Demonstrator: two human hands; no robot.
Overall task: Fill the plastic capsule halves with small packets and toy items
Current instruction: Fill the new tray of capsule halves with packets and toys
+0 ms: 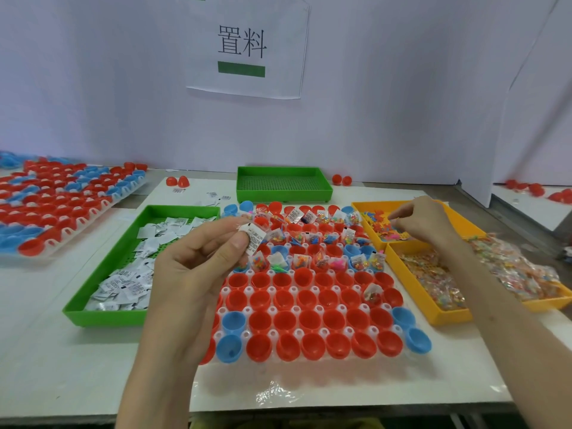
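Note:
A clear holder tray (309, 362) in front of me carries rows of red and blue capsule halves (312, 318). The far rows hold packets and toy bits; the near rows look bare, apart from one packet in a half (372, 294). My left hand (198, 267) hovers over the tray's left side and pinches a small white printed packet (255, 241) between thumb and fingers. My right hand (424, 219) reaches into the far yellow tray (464, 224), its fingertips down among small colourful toy pieces (382, 226); what they hold is hidden.
A green tray (105, 311) of white packets lies at the left. Behind the holder stands a bare green tray (283, 184). A near yellow tray (433, 314) of clear bead packets sits at the right. Another filled holder (62, 196) lies far left. A white wall with a paper sign rises behind.

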